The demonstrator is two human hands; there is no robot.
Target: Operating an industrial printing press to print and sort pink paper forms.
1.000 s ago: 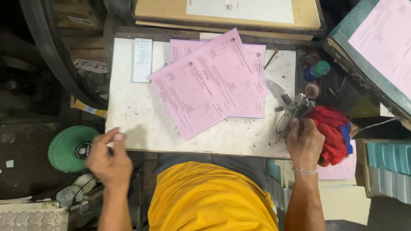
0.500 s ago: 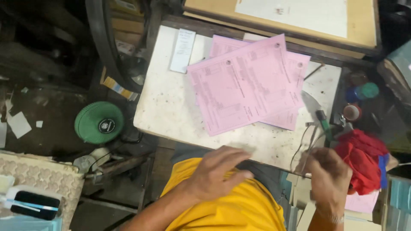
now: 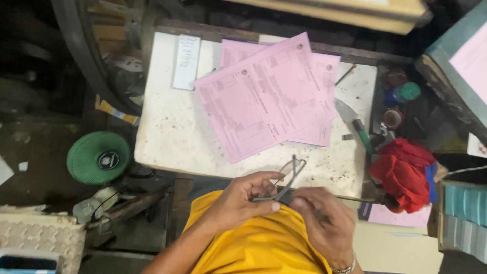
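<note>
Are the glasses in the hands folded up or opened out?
Partly opened, it seems. On the glasses, one lens frame pokes up over the table edge, one thin arm runs between both hands. The other arm is hidden.

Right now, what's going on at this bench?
A person in a yellow shirt holds a pair of glasses with both hands over their lap, at the near edge of a white table. The left hand pinches the frame; the right hand grips it from the other side. Pink forms lie spread on the table, untouched, with a green-handled knife and a red cloth off to the right.
</note>
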